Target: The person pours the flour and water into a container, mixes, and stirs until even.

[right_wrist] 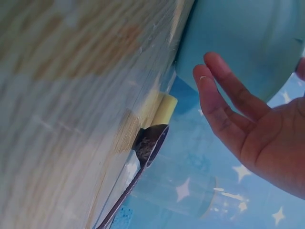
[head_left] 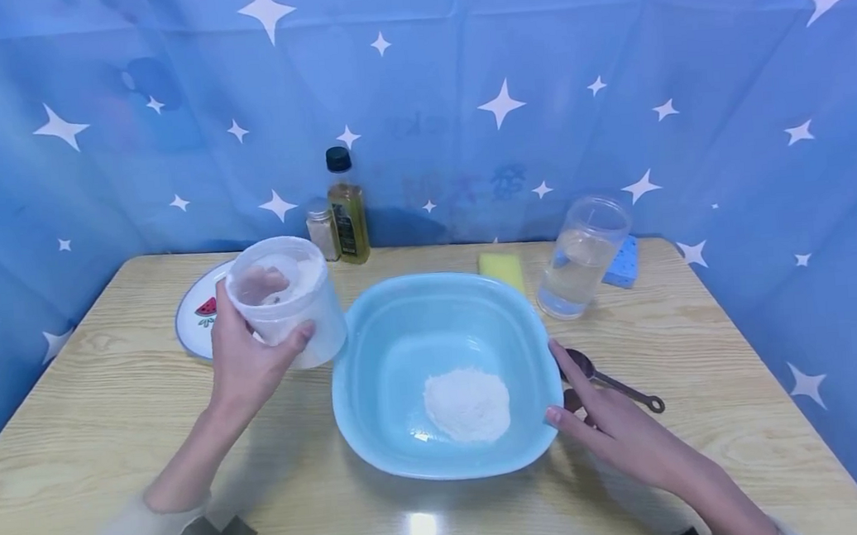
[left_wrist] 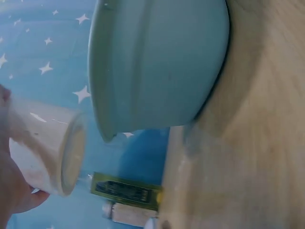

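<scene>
My left hand [head_left: 247, 367] grips a translucent white tub [head_left: 322, 329] by its side, raised and tilted at the left edge of the basin, thumb on the outer wall and fingers at its far side. White powder lies inside the tub. A light blue plastic basin [head_left: 394, 369] stands in the middle of the table, with a heap of white powder [head_left: 468, 404] on its bottom. At the basin's right rim is my right hand [head_left: 622, 428], its fingers extended. The right wrist view shows those fingers [right_wrist: 228, 88] spread beside the basin's outer wall, holding nothing.
A dark measuring spoon [head_left: 619, 383] lies partly behind the right hand. Behind the basin are a yellow sponge [head_left: 502, 269], a glass of water [head_left: 578, 269] and a blue sponge [head_left: 622, 264]. An oil bottle [head_left: 348, 215], a shaker jar [head_left: 321, 232] and a plate [head_left: 196, 329] stand back left.
</scene>
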`<state>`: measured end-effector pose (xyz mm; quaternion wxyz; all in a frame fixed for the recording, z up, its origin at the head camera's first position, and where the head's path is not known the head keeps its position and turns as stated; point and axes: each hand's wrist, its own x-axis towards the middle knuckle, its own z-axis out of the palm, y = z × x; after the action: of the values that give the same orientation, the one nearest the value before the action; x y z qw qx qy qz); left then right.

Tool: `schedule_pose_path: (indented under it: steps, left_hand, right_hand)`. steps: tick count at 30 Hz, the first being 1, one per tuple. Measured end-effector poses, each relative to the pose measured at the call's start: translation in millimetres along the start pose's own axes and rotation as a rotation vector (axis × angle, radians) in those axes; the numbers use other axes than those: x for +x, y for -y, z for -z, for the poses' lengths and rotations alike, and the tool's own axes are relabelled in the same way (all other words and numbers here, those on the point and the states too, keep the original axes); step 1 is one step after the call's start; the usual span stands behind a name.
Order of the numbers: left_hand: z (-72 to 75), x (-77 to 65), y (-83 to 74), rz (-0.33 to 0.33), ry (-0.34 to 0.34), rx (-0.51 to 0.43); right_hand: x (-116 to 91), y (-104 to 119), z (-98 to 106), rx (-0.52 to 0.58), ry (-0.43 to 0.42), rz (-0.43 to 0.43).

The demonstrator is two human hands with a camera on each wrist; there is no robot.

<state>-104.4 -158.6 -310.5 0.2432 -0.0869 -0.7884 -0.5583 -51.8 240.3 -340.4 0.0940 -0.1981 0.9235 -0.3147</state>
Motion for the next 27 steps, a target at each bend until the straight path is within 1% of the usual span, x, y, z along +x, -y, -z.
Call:
schedule_pose_path:
  steps: [2,5,8,12,15,17,18,21,25,27]
  left_hand:
    - [1.1,-0.6,4.2,-0.006,-0.046,-0.045]
    - [5.6,-2.5,9.2,0.004,-0.083,-0.08]
    - [12.6,-8.0,15.4,-0.01,-0.119,-0.148]
    - [23.6,-16.1,22.9,-0.045,-0.136,-0.253]
    - [32.1,-21.5,25.8,-0.033,-0.133,-0.272]
    - [37.7,-24.3,26.7,-0.013,-0.137,-0.27]
    - [40.4,-25.5,26.9,0.0,-0.138,-0.245]
    - [47.9,-30.5,27.9,0.041,-0.125,-0.142]
    - [56.6,-42.3,29.7,0.107,-0.082,0.006]
    - [60.3,-47.7,31.5,0.125,-0.069,0.029]
  right_hand:
    - [1.2,0.4,0.2,0.0,-0.002,-0.007]
    - [2.1,0.7,0.1,0.002,-0.007,-0.02]
    - [1.1,0.9,-0.5,0.002,0.001,-0.025]
    - [0.1,1.1,-0.1,0.008,0.006,-0.017]
    - [-0.1,1.1,0.4,0.008,-0.004,-0.011]
    - [0.4,0.9,0.6,0.001,-0.011,-0.006]
    - [0.4,0.8,0.6,0.0,-0.012,-0.005]
    - [0.7,0.4,0.1,-0.001,-0.008,-0.007]
    - [-0.4,0.0,-1.4,0.01,0.005,-0.012]
    - [-1.0,0.0,-1.8,0.017,0.007,-0.011]
